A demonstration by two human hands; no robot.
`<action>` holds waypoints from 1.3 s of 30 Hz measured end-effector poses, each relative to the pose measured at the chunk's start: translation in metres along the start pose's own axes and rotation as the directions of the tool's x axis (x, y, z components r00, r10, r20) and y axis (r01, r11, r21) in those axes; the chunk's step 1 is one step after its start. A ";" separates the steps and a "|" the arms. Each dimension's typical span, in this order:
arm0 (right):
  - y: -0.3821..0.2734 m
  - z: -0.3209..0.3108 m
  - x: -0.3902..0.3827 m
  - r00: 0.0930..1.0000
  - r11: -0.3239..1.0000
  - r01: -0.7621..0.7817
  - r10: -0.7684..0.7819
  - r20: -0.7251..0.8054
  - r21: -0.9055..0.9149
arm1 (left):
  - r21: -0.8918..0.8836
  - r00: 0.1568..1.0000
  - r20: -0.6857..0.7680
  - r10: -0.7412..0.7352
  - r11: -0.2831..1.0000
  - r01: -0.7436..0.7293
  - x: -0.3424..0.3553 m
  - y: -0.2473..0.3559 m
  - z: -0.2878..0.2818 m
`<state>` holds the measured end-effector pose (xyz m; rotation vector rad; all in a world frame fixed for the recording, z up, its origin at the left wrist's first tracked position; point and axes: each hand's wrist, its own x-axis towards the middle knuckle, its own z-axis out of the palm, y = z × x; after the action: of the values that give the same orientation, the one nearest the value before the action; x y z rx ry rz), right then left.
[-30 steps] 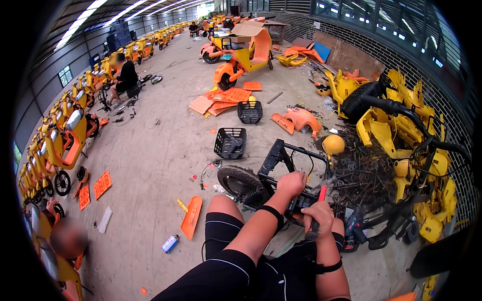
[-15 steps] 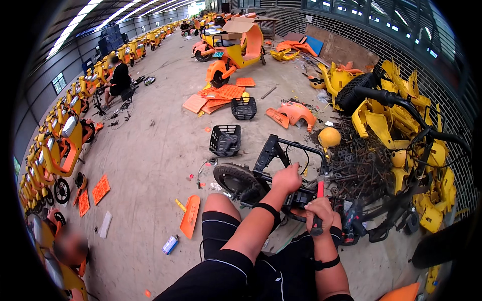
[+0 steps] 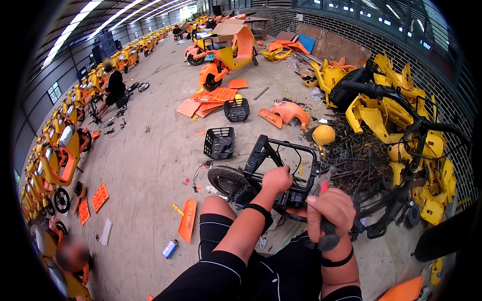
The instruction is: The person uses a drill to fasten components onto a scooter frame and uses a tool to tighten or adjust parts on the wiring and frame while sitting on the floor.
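My left hand (image 3: 276, 179) is closed over the middle of the black scooter frame (image 3: 262, 150); whatever its fingers grip is hidden. Lower right, my right hand (image 3: 335, 210) is wrapped round the black grip of a red-handled tool (image 3: 324, 186), apparently a hammer, its head beside the frame's right side. The frame lies in front of my knees, with a black-tyred wheel (image 3: 221, 180) at its left. Black handlebars (image 3: 375, 91) rise at the right.
Yellow body panels (image 3: 376, 120) and dark metal parts (image 3: 356, 160) are heaped at the right. Black baskets (image 3: 219, 143), an orange panel (image 3: 187, 220) and a spray can (image 3: 169, 249) lie on the floor. Scooters (image 3: 65, 155) line the left; a seated co-worker (image 3: 114, 88) is farther back.
My right hand and the tool have shifted right and turned, the grip's end now nearer the camera. My left hand has moved slightly left in the picture, as has the whole scene.
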<state>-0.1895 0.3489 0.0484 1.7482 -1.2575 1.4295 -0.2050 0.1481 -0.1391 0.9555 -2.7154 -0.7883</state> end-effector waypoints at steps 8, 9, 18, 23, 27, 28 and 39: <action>0.002 -0.011 -0.003 0.927 0.927 -0.374 0.374 -0.023 -0.030 | 0.014 0.999 -0.044 0.023 1.000 -0.022 -0.001 -0.002 0.002; 0.014 -0.010 -0.014 0.886 0.886 -0.463 0.463 -0.036 0.007 | 0.020 0.999 -0.050 0.019 1.000 -0.018 0.000 -0.002 0.004; 0.103 -0.046 -0.036 0.370 0.416 -0.796 0.909 -0.190 0.440 | 0.044 0.999 -0.046 0.024 0.999 -0.022 0.001 -0.004 0.005; 0.107 -0.047 -0.016 0.480 0.535 -0.595 0.835 -0.268 0.600 | 0.024 0.995 -0.084 0.049 0.999 -0.048 0.003 -0.004 0.012; 0.110 -0.024 -0.007 0.678 0.670 -0.608 0.717 -0.161 0.426 | 0.023 0.994 -0.091 0.058 0.998 -0.056 0.000 -0.003 0.007; 0.118 -0.019 -0.014 0.726 0.709 -0.598 0.677 -0.123 0.373 | 0.026 0.993 -0.097 0.063 0.998 -0.061 0.000 -0.001 0.004; 0.163 0.007 -0.033 0.843 0.847 -0.495 0.522 -0.128 0.194 | 0.023 0.981 -0.170 0.098 0.995 -0.096 0.004 -0.007 0.014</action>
<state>-0.3336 0.2862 -0.0078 1.3861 -1.6292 1.9807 -0.2086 0.1473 -0.1547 0.8444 -2.6008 -0.6379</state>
